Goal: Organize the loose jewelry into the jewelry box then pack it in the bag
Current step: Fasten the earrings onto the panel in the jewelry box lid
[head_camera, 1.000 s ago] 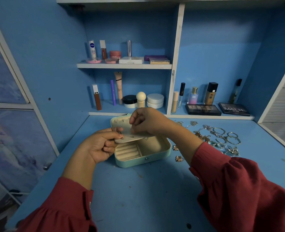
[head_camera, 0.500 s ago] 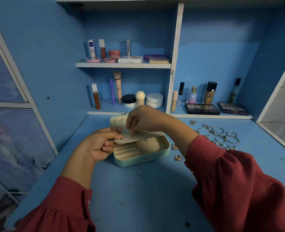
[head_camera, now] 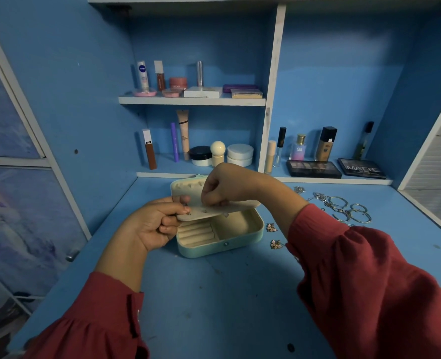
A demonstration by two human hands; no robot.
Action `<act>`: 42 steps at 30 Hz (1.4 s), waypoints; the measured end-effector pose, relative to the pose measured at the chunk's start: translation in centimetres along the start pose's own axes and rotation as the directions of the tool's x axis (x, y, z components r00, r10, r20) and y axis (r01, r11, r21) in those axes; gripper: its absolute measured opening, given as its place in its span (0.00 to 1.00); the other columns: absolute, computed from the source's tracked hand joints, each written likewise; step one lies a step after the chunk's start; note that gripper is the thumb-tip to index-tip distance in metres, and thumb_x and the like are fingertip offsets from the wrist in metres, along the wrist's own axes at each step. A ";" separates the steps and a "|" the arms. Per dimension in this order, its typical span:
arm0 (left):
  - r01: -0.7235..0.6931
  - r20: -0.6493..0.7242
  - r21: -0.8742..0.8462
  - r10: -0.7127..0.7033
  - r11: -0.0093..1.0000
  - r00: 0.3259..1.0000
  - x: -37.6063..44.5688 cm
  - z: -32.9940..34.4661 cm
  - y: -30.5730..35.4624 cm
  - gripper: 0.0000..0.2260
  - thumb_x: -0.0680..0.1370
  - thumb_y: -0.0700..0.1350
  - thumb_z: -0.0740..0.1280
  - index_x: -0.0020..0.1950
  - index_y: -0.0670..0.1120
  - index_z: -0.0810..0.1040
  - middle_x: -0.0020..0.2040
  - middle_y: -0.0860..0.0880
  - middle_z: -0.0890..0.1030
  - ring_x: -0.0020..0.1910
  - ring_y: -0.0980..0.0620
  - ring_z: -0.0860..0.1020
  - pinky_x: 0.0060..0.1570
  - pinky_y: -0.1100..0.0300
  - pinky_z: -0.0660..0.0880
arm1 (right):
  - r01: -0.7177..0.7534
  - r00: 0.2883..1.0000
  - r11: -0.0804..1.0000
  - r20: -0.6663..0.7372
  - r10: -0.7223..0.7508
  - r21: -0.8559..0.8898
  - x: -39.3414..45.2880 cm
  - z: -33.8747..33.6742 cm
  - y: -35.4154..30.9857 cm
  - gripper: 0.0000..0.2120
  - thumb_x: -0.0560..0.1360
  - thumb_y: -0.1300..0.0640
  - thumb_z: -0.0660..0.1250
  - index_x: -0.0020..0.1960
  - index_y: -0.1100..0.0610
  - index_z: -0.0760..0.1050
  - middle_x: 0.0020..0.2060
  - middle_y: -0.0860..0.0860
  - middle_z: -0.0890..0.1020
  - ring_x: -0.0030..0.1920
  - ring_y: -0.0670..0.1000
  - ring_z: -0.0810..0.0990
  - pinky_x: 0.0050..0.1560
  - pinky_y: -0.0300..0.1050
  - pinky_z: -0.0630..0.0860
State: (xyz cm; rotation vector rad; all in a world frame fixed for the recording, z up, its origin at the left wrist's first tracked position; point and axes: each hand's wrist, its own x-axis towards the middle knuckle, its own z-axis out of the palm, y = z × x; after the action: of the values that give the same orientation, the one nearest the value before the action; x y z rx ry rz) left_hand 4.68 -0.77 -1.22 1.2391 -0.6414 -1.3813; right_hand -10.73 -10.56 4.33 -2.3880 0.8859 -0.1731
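Observation:
A mint-green jewelry box (head_camera: 222,246) stands open on the blue desk, its cream lid (head_camera: 185,186) tilted back. My left hand (head_camera: 152,224) grips the left end of a cream earring panel (head_camera: 237,207) held flat over the box. My right hand (head_camera: 224,189) reaches down from above with curled fingers pinching a small stud at the panel. Two small stud earrings (head_camera: 189,213) sit in the panel's holes. Two flower earrings (head_camera: 272,228) lie just right of the box. Silver hoops and chains (head_camera: 349,208) are spread further right. No bag is in view.
Cosmetics fill the shelves behind the box: tubes and jars (head_camera: 218,152) on the lower shelf, two dark palettes (head_camera: 314,168) at right, bottles and compacts (head_camera: 201,92) on the upper shelf. White frame edges bound the desk (head_camera: 214,301) left and right.
My right hand has shifted slightly left and lower along the panel. My left hand and the box have stayed in place.

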 end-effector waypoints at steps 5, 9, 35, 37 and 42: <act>0.003 -0.014 -0.030 -0.003 1.000 1.000 0.1 0.0 -0.1 0.11 0.76 0.29 0.60 0.43 0.44 0.75 0.22 0.54 0.67 0.14 0.61 0.59 0.14 0.71 0.55 | 0.016 1.000 1.000 0.000 -0.016 -0.027 0.1 0.2 0.1 0.03 0.74 0.58 0.70 0.45 0.55 0.82 0.41 0.49 0.84 0.39 0.46 0.80 0.40 0.36 0.75; 0.018 -0.014 -0.075 -0.019 0.997 1.000 0.3 -0.1 -0.1 0.11 0.76 0.30 0.59 0.42 0.45 0.75 0.22 0.54 0.66 0.14 0.61 0.59 0.13 0.72 0.55 | 0.024 1.000 0.997 0.022 -0.022 -0.080 0.2 0.1 -0.2 0.05 0.74 0.58 0.69 0.48 0.56 0.82 0.45 0.50 0.84 0.44 0.49 0.80 0.45 0.40 0.75; -0.014 -0.086 -0.019 0.013 1.000 0.996 0.5 0.1 -0.3 0.12 0.76 0.28 0.60 0.43 0.44 0.75 0.25 0.52 0.72 0.14 0.61 0.58 0.13 0.71 0.53 | -0.034 0.992 0.933 0.103 0.076 -0.357 1.2 0.9 -2.3 0.10 0.75 0.53 0.67 0.42 0.60 0.76 0.37 0.52 0.77 0.36 0.49 0.73 0.35 0.40 0.67; -0.007 -0.077 -0.021 0.005 1.000 0.997 0.5 0.1 -0.3 0.11 0.76 0.29 0.60 0.43 0.44 0.75 0.25 0.52 0.72 0.14 0.61 0.58 0.13 0.71 0.54 | -0.044 0.994 0.945 0.080 0.074 -0.325 0.9 0.7 -2.0 0.13 0.75 0.54 0.67 0.49 0.64 0.80 0.40 0.54 0.80 0.38 0.50 0.75 0.36 0.40 0.68; 0.025 -0.023 -0.074 -0.027 0.997 0.999 0.5 -0.1 -0.1 0.11 0.76 0.31 0.60 0.42 0.46 0.75 0.24 0.53 0.69 0.14 0.61 0.60 0.13 0.71 0.55 | 0.007 0.999 0.977 -0.036 -0.015 -0.214 -1.0 -0.2 -0.2 0.07 0.76 0.52 0.68 0.44 0.55 0.81 0.43 0.49 0.84 0.40 0.46 0.78 0.37 0.37 0.71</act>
State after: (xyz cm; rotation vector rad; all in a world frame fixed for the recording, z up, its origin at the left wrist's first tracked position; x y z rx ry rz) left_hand 4.82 -1.17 -1.46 1.2071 -0.5541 -1.3973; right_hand -11.47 -9.87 4.69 -2.5965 0.9506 -0.1332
